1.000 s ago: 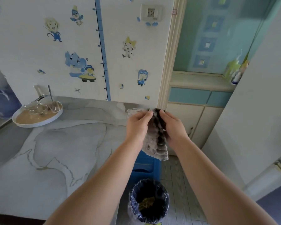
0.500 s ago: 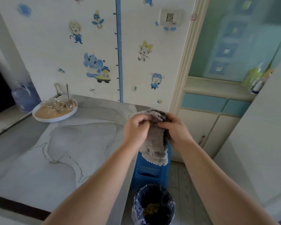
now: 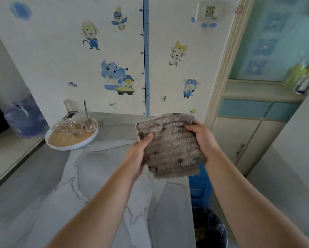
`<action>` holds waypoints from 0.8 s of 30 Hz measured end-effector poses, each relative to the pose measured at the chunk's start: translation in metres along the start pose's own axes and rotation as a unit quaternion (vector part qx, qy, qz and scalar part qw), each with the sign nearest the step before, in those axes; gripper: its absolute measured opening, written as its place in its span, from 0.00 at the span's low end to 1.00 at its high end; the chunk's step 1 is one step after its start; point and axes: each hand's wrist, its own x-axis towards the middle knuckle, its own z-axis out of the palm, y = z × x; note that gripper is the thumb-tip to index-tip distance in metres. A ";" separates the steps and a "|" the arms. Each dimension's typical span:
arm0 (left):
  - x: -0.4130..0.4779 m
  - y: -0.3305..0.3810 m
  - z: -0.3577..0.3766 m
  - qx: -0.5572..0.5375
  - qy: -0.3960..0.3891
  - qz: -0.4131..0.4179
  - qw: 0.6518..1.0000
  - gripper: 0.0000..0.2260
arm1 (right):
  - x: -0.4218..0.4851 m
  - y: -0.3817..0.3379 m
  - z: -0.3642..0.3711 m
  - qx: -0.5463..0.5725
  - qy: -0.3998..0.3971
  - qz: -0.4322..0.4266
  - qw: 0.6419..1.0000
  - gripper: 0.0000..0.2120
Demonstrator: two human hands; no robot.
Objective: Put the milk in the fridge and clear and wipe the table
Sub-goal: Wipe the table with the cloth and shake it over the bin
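Both hands hold one grey ribbed cloth [image 3: 169,145] above the right far part of the worktop [image 3: 75,187]. The cloth is spread open between them, clear of the surface, with dark specks on its face.

- Left hand [image 3: 138,155]: grips the left edge of the cloth, thumb curled over the front.
- Right hand [image 3: 202,138]: grips the right edge, fingers curled onto the front near the upper corner.

The worktop is grey with a marble pattern and stands against a wall bearing cartoon stickers [image 3: 114,76] and a blue height scale [image 3: 146,56].

At the far left of the worktop, against the wall, sits a round white tray [image 3: 69,148]. It carries clear glass vessels [image 3: 68,125] and a spoon [image 3: 86,109] that stands upright in one of them.

On the floor beside the right edge of the worktop stands a dark bin [image 3: 212,228] with a plastic liner; a blue object [image 3: 199,183] lies just behind it. A cream cabinet [image 3: 239,140] stands farther right.
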 end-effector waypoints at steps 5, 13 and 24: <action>0.030 0.025 -0.041 0.036 0.057 0.028 0.997 0.05 | 0.027 0.030 0.046 0.000 0.010 0.085 0.996 0.12; 0.094 0.012 -0.063 0.112 0.065 -0.007 0.992 0.06 | 0.065 0.077 0.047 -0.078 0.016 0.133 0.988 0.33; 0.196 -0.010 -0.042 0.219 -0.010 -0.021 0.976 0.21 | 0.164 0.112 0.000 -0.032 0.124 0.097 0.987 0.31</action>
